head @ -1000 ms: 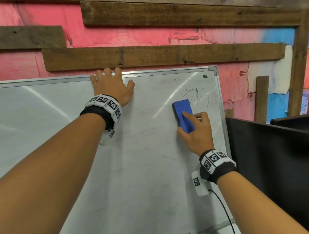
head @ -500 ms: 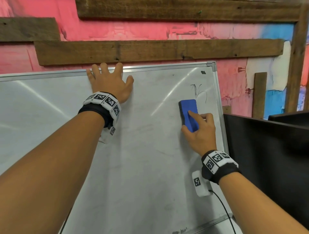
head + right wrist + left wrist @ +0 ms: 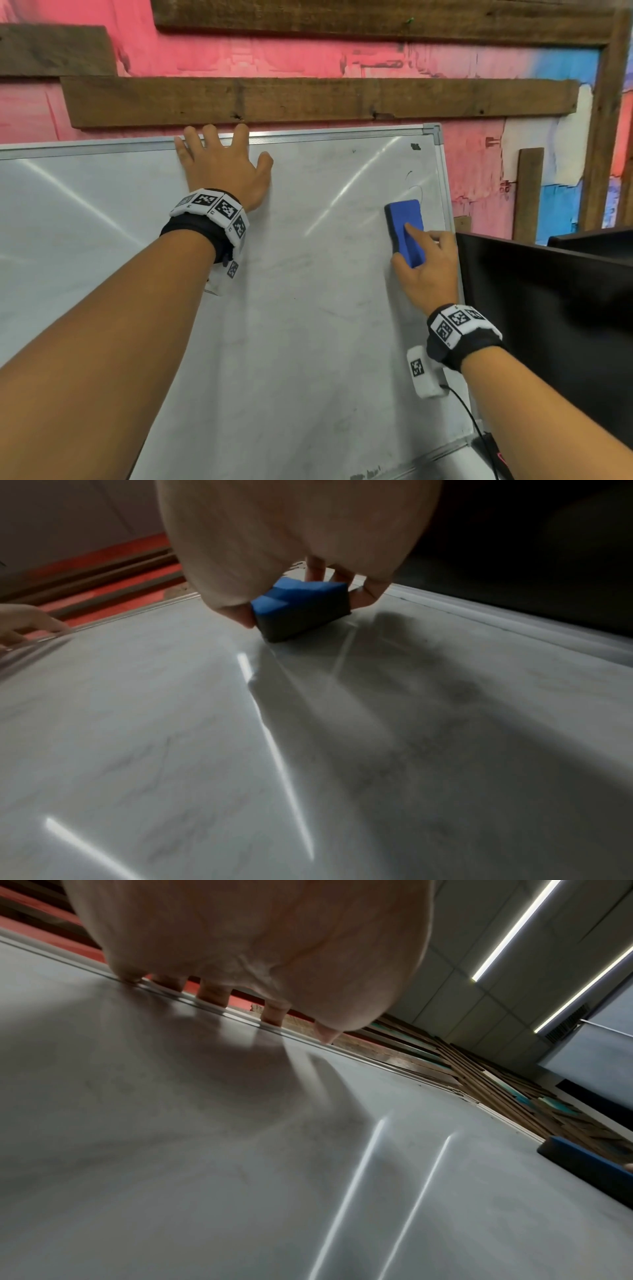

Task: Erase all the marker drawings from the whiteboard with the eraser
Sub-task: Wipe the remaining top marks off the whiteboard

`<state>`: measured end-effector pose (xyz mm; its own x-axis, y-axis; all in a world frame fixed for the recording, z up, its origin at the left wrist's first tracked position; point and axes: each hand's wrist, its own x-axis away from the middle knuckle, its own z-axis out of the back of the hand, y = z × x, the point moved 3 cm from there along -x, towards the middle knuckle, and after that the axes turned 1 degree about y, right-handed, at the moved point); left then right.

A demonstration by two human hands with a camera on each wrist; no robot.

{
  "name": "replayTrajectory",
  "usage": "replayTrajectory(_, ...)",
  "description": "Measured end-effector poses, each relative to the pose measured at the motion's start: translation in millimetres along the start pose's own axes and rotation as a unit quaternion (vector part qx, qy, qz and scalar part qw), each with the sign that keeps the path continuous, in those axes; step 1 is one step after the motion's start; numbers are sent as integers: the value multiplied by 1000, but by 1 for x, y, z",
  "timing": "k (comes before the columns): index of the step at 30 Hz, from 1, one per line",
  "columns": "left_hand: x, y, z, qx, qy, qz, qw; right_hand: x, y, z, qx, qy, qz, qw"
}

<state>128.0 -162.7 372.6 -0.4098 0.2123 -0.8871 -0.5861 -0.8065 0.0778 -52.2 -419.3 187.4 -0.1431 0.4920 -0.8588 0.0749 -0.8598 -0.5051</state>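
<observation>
While our right hand (image 3: 426, 270) grips the eraser (image 3: 404, 231), thumb on one long side, fingers on the other and the index finger lying across its blue back, the dark felt side sits flat on the whiteboard (image 3: 308, 325). That puts the eraser at center right of the head view, just inside the board's right frame edge. From the right wrist cam you can see the eraser (image 3: 301, 612) squeezed between thumb and fingers of the right hand (image 3: 291, 547), pressed down on the board (image 3: 308, 750).

Our left hand (image 3: 222, 171) is spread flat near the upper middle of the frame, palm on the board, fingers straight and reaching over the top frame edge. It holds nothing. The left wrist cam shows the same: the left hand (image 3: 257, 947) with fingertips on the metal rim, and the eraser (image 3: 589, 1167) way off at the right edge.

Just above the eraser there's a faint thin marker curve (image 3: 416, 186) left, and a small dark smudge (image 3: 415, 146) near the top right corner. The rest of the board looks greyish and smeary with light streaks reflecting off it.

Behind the board is a pink and blue wall (image 3: 308, 58) with rough wooden planks (image 3: 308, 101). Right of the board sits something black (image 3: 548, 291), can't tell what exactly.
</observation>
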Motion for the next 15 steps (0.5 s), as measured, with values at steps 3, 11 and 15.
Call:
replayTrajectory(3, 0, 1, 0, 3, 1, 1, 1000, -6, -3, 3, 12, -3, -10, 1000)
replayTrajectory(11, 2, -1, 2, 9, -2, -5, 1000, -59, -16, 5, 17, -10, -29, 999)
replayTrajectory(15, 3, -1, 1, 7, -8, -4, 1000, -25, 2, 7, 11, -2, -20, 1000)
